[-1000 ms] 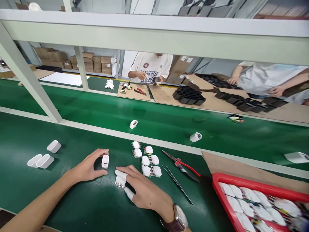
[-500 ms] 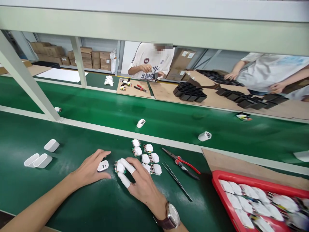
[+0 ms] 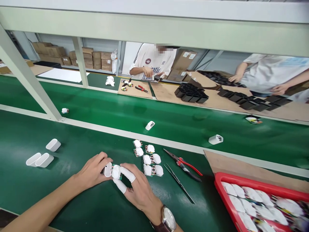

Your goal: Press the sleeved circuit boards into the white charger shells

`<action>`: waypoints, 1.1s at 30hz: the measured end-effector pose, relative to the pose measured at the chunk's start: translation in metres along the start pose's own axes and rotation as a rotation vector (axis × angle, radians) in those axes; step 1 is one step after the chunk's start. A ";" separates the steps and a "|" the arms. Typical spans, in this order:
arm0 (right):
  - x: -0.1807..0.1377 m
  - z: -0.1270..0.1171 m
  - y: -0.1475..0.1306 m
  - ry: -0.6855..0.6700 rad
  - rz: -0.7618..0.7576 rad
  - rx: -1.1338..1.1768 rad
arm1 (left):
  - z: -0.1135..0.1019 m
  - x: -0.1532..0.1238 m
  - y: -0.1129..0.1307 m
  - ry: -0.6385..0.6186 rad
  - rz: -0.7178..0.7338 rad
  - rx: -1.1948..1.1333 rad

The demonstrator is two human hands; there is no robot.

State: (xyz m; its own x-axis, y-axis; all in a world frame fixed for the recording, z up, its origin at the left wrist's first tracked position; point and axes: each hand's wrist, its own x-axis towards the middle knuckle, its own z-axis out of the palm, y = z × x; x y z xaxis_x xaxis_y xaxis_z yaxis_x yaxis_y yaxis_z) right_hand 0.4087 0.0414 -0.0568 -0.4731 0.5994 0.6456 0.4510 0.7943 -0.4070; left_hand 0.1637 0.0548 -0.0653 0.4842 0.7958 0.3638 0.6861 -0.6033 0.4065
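Observation:
My left hand (image 3: 93,168) grips a white oval charger housing (image 3: 107,169), its end turned toward my right hand (image 3: 140,187). Between the thumb and finger of that right hand, both in white finger cots, is a small circuit board (image 3: 116,172) with a white lump on it. The board is at the housing's end; whether any of it is inside, I cannot tell. Several similar circuit boards (image 3: 147,159) lie just beyond my right hand. Off to the left on the green bench are three white housings (image 3: 53,145), with open ends showing.
Red-handled pliers (image 3: 184,165) and tweezers (image 3: 179,183) lie right of the boards. A red tray (image 3: 223,190) holds more boards. Past a pale rail, a green conveyor (image 3: 116,111) carries a few parts. Two people work across it, near black cases (image 3: 191,93).
My left hand has closed around the housing and turned it toward the right. My right hand has brought the board left, up to it. Parts on the conveyor have shifted right.

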 end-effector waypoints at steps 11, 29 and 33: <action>-0.004 0.002 0.005 -0.072 -0.045 -0.014 | 0.002 -0.003 -0.001 -0.023 0.054 0.064; 0.004 -0.002 -0.001 -0.184 -0.062 -0.026 | 0.007 -0.004 0.001 -0.130 0.019 -0.096; 0.008 0.002 -0.002 -0.193 -0.016 0.039 | 0.007 -0.002 0.003 -0.182 -0.059 -0.245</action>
State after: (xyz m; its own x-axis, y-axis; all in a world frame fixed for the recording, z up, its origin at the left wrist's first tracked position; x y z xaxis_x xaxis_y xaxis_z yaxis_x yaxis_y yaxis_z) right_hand 0.4024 0.0446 -0.0520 -0.6185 0.5911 0.5177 0.4140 0.8051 -0.4247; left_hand 0.1685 0.0517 -0.0703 0.5522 0.8126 0.1867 0.5751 -0.5334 0.6203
